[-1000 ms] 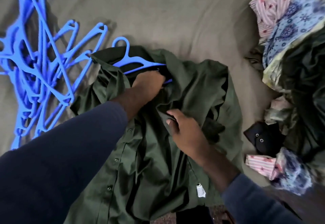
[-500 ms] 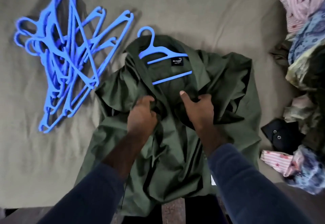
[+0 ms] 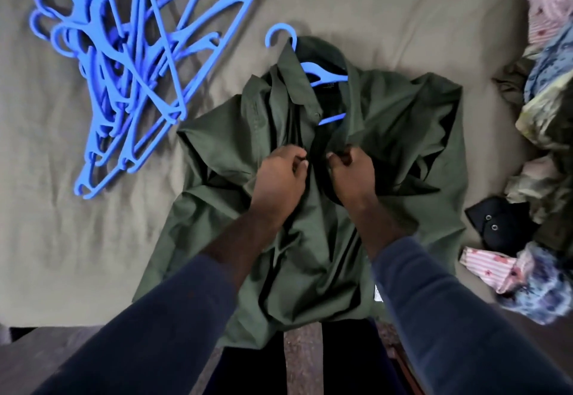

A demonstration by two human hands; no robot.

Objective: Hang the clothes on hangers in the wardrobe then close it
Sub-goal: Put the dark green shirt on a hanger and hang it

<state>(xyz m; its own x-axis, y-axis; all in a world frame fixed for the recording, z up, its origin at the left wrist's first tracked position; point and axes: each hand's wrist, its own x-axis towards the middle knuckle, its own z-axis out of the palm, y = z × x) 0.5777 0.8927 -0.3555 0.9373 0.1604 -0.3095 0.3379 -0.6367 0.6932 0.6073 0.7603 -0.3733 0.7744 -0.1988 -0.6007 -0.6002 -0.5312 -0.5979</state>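
A dark green shirt point(image 3: 400, 134) lies spread on the bed with a blue hanger point(image 3: 322, 75) inside its collar; the hook sticks out past the collar at the top. My left hand point(image 3: 279, 180) pinches the left front edge of the shirt just below the collar. My right hand point(image 3: 353, 174) pinches the right front edge, close beside the left. Both hands meet at the shirt's chest opening. The wardrobe is out of view.
A heap of several blue hangers point(image 3: 130, 63) lies at the upper left on the olive bedsheet point(image 3: 403, 7). A pile of mixed clothes point(image 3: 545, 115) fills the right edge, with a black garment point(image 3: 502, 224) and a striped pink one point(image 3: 486, 264) nearer me. The bed's edge runs along the bottom.
My left hand came off the hanger in the collar and moved down to the shirt front. Both hands then drew the two front edges together, and the collar folded over the hanger.
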